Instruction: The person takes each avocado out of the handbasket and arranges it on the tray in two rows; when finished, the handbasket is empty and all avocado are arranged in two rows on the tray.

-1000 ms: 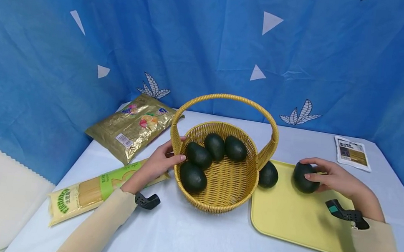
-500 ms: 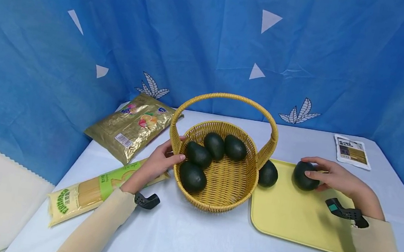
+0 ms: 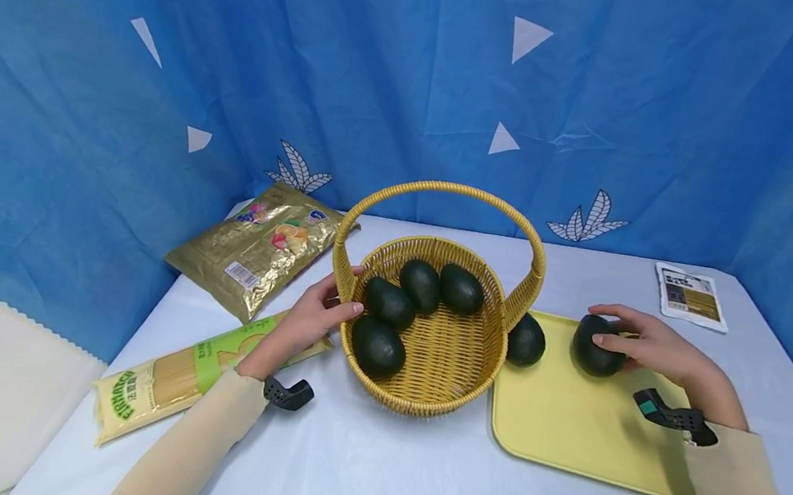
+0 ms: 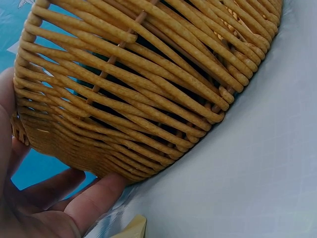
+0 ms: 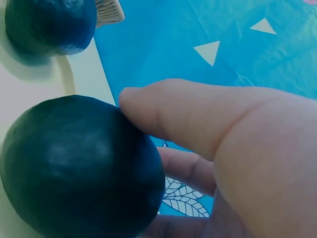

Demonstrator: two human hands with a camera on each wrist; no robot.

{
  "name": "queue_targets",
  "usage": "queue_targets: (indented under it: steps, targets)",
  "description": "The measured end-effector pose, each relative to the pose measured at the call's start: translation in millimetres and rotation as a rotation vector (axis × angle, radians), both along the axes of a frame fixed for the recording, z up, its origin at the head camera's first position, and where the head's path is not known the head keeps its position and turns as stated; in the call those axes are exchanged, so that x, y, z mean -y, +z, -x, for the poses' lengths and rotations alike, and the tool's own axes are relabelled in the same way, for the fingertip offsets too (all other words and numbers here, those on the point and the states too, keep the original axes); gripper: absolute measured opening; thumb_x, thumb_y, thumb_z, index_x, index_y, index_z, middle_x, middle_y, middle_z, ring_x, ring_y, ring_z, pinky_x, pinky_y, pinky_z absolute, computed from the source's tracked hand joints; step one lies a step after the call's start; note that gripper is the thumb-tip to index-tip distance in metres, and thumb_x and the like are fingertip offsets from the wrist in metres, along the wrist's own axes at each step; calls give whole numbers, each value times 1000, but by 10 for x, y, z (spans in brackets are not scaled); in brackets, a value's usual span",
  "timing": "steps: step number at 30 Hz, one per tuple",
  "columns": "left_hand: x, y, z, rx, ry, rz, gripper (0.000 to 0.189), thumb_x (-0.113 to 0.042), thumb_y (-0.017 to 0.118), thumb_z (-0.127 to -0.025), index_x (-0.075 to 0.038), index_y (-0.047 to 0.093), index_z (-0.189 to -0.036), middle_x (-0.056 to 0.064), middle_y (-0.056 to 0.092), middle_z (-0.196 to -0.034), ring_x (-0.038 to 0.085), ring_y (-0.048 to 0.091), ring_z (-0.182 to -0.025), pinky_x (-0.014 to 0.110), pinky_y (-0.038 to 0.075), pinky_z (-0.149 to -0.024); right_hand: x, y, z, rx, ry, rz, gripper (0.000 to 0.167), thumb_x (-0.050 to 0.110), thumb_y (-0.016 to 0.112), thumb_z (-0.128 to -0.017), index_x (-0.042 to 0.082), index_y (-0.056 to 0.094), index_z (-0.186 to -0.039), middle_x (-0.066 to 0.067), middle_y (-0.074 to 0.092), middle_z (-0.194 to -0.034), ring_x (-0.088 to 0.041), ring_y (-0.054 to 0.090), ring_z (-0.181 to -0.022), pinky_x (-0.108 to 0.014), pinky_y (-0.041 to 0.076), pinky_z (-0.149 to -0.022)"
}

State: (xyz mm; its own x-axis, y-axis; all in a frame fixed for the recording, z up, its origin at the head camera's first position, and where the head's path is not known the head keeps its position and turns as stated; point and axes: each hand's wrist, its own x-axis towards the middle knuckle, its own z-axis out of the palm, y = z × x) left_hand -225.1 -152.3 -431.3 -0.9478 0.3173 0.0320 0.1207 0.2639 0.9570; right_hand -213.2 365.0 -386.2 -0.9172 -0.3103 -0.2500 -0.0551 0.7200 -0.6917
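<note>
A yellow wicker basket [image 3: 445, 365] with a tall handle stands mid-table, holding several dark green avocados [image 3: 387, 302] on its left and back. My left hand [image 3: 309, 321] grips its left side by the handle's foot, thumb over the rim. In the left wrist view, fingers [image 4: 96, 198] reach along the outside of the woven wall [image 4: 124, 94]. My right hand [image 3: 662, 350] holds an avocado [image 3: 594, 346] over the back of a yellow tray [image 3: 581, 435]; the right wrist view shows the thumb on its side [image 5: 79, 168]. Another avocado [image 3: 527, 343] lies at the tray's back left corner, beside the basket.
A gold foil bag [image 3: 263, 248] lies at the back left, with a packet of noodles [image 3: 172, 377] in front of it, partly under my left forearm. A small white packet [image 3: 691, 298] lies at the back right. A blue curtain [image 3: 424, 86] hangs behind the table.
My right hand has shifted slightly to the left with its avocado, which tilts a little differently. The left hand and the basket stay where they were.
</note>
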Motion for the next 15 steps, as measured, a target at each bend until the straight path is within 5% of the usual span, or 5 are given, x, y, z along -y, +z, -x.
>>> queue_targets:
  steps: [15]
  targets:
    - [5,15,-7,10,-3,-2,62,-22,65,-99,-22,41,-156,16,52,-151,38,58,-130,49,52,-104,-43,52,-39,11,-24,-3,65,28,54,-106,-7,29,-154,-45,41,-143,-51,59,-119,-45,63,-77]
